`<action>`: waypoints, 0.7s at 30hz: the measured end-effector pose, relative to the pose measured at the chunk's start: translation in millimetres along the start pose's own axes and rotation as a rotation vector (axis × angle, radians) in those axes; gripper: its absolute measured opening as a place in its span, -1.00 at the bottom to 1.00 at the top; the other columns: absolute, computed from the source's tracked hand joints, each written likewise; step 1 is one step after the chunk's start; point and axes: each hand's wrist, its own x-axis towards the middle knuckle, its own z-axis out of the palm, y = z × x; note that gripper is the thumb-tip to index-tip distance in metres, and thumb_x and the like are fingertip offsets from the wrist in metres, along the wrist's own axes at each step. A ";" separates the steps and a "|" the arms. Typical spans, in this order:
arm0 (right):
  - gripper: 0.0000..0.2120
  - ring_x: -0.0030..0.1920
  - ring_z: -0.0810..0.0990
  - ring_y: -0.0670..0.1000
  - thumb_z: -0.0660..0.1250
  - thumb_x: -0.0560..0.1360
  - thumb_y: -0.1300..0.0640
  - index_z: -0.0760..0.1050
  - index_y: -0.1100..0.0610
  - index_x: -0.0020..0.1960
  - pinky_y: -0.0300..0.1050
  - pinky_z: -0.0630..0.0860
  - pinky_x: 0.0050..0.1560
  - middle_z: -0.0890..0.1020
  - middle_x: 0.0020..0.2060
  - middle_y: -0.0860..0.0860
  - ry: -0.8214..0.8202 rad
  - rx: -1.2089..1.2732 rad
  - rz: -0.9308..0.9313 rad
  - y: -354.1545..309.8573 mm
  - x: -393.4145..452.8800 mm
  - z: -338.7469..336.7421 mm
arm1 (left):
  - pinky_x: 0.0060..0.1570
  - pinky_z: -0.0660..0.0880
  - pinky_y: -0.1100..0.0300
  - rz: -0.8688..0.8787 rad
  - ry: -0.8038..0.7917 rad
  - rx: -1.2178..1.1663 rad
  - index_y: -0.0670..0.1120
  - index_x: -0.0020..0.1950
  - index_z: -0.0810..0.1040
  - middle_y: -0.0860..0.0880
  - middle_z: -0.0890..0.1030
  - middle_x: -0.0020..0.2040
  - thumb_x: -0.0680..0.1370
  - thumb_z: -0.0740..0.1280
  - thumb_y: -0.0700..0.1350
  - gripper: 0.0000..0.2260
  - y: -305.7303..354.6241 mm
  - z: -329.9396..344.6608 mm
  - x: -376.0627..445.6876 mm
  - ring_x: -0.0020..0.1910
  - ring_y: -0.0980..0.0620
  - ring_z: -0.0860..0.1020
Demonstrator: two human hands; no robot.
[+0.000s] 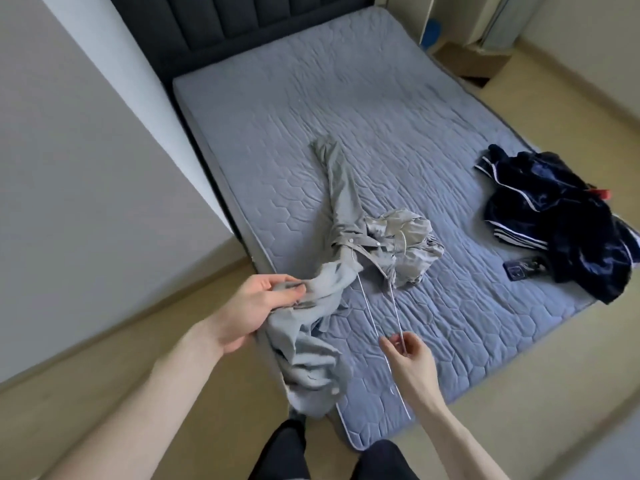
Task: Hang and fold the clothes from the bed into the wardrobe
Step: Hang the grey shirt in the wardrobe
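Observation:
A grey shirt (341,216) lies across the near part of the bed (346,109), one sleeve stretched toward the headboard, its body crumpled to the right. My left hand (252,306) grips a bunch of its fabric at the bed's near left corner, and the cloth hangs down from it over the edge. A thin metal wire hanger (367,306) runs from under the shirt toward me. My right hand (410,358) pinches the hanger's near end above the mattress. A dark navy garment with white stripes (557,216) lies heaped at the bed's right edge.
A small dark flat object (523,270) lies on the mattress beside the navy heap. A dark padded headboard (221,26) stands at the far end. A grey wall (69,150) runs along the left. Beige floor surrounds the bed, with a cardboard box (478,60) at the far right.

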 end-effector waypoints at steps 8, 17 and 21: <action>-0.62 -0.20 0.54 0.05 0.55 0.44 -0.01 0.40 -0.03 0.10 -0.04 0.44 -0.19 0.57 -0.13 -0.01 -0.092 -0.324 -0.225 -8.2 2.1 -28.1 | -0.04 0.59 0.24 0.407 0.210 0.061 -0.14 0.00 0.70 -0.16 0.71 -0.03 0.53 0.47 -0.08 -0.85 57.1 68.2 -138.9 -0.05 -0.03 0.67; -0.60 -0.11 0.65 -0.01 0.40 0.50 -0.23 0.47 0.12 -0.07 -0.08 0.55 -0.07 0.67 -0.08 0.02 -0.385 0.005 -0.139 -79.5 -39.3 8.4 | -0.11 0.61 0.22 0.717 0.383 -0.004 -0.04 -0.04 0.72 -0.04 0.73 -0.09 0.51 0.50 -0.03 -0.89 56.9 99.6 -263.4 -0.12 0.03 0.70; -0.41 -0.03 0.75 0.13 0.41 0.43 -0.40 0.58 0.10 0.11 0.06 0.71 -0.11 0.71 0.05 0.07 -0.615 0.248 0.150 -104.4 -64.2 27.1 | -0.06 0.56 0.26 0.647 0.243 0.211 -0.08 0.03 0.71 -0.02 0.73 -0.06 0.58 0.46 -0.04 -0.87 20.4 130.1 -276.6 -0.07 0.06 0.67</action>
